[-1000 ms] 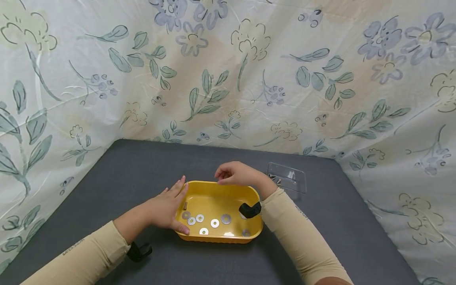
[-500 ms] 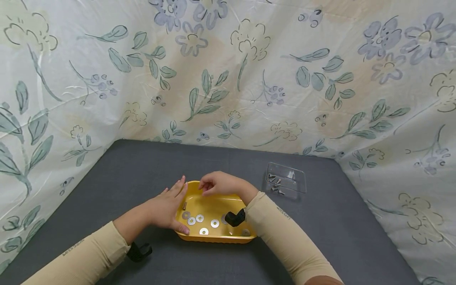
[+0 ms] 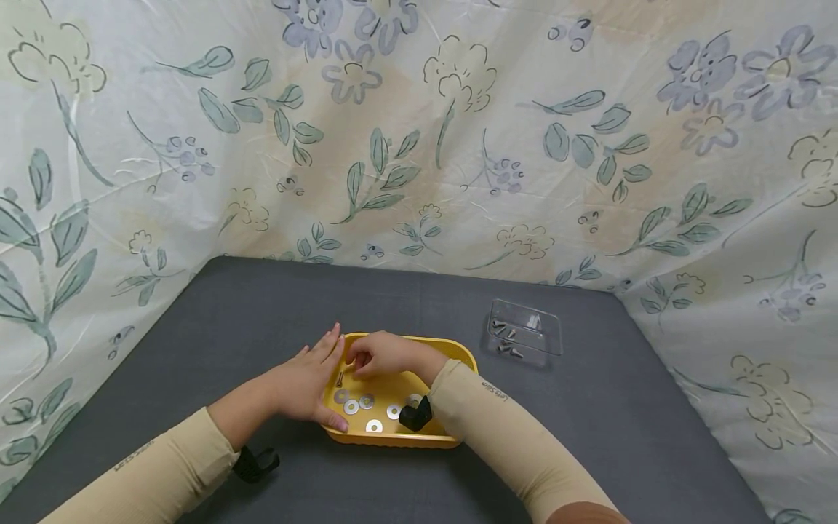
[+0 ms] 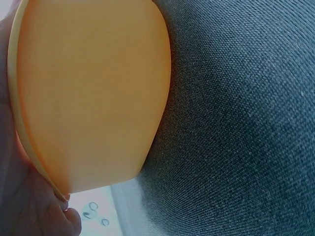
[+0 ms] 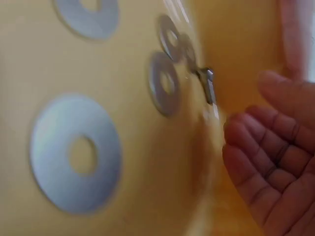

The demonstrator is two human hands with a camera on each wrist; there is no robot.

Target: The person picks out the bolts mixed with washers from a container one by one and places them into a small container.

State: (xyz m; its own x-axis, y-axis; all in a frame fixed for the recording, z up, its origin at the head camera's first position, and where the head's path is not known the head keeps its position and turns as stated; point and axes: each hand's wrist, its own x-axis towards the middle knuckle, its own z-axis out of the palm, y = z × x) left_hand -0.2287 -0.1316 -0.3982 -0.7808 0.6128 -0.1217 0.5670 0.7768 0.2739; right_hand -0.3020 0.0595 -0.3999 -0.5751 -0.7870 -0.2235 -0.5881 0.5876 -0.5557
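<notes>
We look down from the head camera at a dark grey table backed by a floral cloth. Near the front middle of the table sits a yellow plastic tray. The left hand lies flat against the tray's left end, fingers straight and relaxed, thumb along the near left corner; it grips nothing. The left wrist view shows the tray's outer wall pressed close against that hand, with the grey table surface beside it.

The right hand reaches into the tray's left part from the right, fingers curled down above the tray floor. In the right wrist view its fingers are loosely bent and hold nothing. A small bolt lies just beside those fingertips, near the tray's left wall; the right wrist view shows it blurred, apart from the fingers.

Several flat metal washers lie scattered on the tray floor toward its near edge, some just beside the bolt. The right wrist view shows them large and blurred.

Both forearms wear beige sleeves, and a black strap hangs at the right wrist over the tray. Well apart to the right, farther back on the table, stands a clear plastic box with a few small metal screws inside.
</notes>
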